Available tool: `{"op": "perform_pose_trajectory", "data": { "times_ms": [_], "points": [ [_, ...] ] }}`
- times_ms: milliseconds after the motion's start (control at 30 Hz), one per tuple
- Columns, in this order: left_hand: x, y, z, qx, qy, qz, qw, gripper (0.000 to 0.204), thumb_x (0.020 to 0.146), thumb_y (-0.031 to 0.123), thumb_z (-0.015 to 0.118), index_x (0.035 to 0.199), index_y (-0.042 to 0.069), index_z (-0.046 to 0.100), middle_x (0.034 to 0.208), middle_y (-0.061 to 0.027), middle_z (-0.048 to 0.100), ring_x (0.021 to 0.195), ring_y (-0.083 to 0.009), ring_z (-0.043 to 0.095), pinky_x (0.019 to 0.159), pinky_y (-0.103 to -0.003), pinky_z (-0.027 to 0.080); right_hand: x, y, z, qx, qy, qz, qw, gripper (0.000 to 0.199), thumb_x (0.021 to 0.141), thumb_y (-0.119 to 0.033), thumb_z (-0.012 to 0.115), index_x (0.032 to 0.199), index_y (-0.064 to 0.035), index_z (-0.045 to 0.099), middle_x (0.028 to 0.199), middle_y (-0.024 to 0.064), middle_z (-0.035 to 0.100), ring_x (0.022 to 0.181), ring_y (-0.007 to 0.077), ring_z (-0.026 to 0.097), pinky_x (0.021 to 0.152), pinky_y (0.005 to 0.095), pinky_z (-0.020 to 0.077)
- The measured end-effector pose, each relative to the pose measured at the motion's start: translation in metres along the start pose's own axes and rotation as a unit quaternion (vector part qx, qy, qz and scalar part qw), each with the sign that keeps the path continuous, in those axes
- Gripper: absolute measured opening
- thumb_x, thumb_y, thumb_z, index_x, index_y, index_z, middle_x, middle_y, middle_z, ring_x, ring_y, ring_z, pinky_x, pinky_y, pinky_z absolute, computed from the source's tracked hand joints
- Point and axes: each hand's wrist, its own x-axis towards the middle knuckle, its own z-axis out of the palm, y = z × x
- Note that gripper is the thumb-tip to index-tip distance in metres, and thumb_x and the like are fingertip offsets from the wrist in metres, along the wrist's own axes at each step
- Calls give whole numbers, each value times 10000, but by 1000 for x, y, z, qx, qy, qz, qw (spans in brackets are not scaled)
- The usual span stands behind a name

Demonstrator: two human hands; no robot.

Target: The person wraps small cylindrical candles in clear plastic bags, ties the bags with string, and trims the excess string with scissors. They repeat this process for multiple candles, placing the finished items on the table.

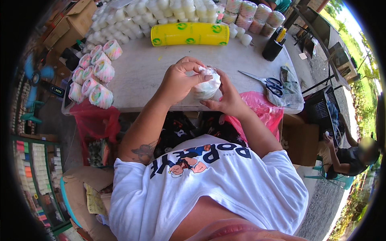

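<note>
Over the near middle of the table (140, 74), my two hands hold a white rounded bundle (206, 90) wrapped in thin see-through film. My left hand (181, 78) is closed at its upper left side, thumb and fingers pinching the gathered film. Curved round the right side and underneath, my right hand (227, 94) steadies the bundle, its thumb on the near side. What lies inside the wrap cannot be made out. Beyond the hands lies a yellow roll (189, 35) with green marks. Scissors (274, 86) with dark handles rest on a grey cloth (288, 96) to the right.
Several pastel-coloured bundles (100, 71) sit at the table's left. Stacked white pieces (161, 10) and wrapped stacks (246, 20) line the back. A black holder (273, 48) stands back right. Pink plastic (257, 110) and a red bag (96, 122) hang at the near edge. Another person (350, 158) sits at right.
</note>
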Motion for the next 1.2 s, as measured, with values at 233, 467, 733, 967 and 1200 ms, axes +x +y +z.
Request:
{"op": "perform_pose_trajectory", "data": {
  "times_ms": [233, 467, 733, 967, 1200],
  "points": [
    [12, -18, 3, 186, 29, -19, 982, 126, 803, 89, 699, 868, -13, 664, 798, -27, 628, 781, -94, 563, 702, -243, 451, 5, 37, 7, -267, 140, -56, 952, 895, 614, -199, 833, 1318, 15, 324, 1226, 226, 450, 1099, 379, 496, 964, 418, 391],
    [17, -4, -1, 193, 2, -30, 981, 164, 813, 146, 681, 889, 1, 670, 823, -53, 664, 776, -117, 582, 729, -266, 462, -21, 1, -105, -505, 126, 5, 854, 351, 812, -130, 660, 1145, -45, 592, 1121, 162, 584, 1057, 332, 548, 912, 384, 436],
    [33, -4, -5, 236, -24, -17, 971, 174, 800, 171, 691, 871, 13, 673, 854, -55, 622, 829, -152, 571, 749, -292, 459, -54, 6, -193, -538, -28, 182, 823, 256, 791, -113, 606, 1017, 2, 638, 1023, 194, 613, 963, 348, 583, 838, 380, 458],
    [39, 6, -10, 262, -35, -40, 964, 193, 786, 186, 695, 866, 11, 678, 828, -67, 622, 803, -172, 579, 735, -293, 456, -31, -13, -187, -550, -52, 210, 806, 306, 766, -178, 680, 988, 9, 586, 842, 163, 622, 795, 314, 602, 728, 369, 474],
    [47, 8, -8, 290, -52, 17, 955, 130, 778, 130, 685, 826, 9, 679, 782, -90, 646, 768, -193, 600, 733, -299, 463, -18, -44, -143, -457, -81, 38, 885, 362, 683, -121, 758, 974, -23, 567, 801, 102, 565, 711, 235, 539, 672, 339, 450]
  ]
}}
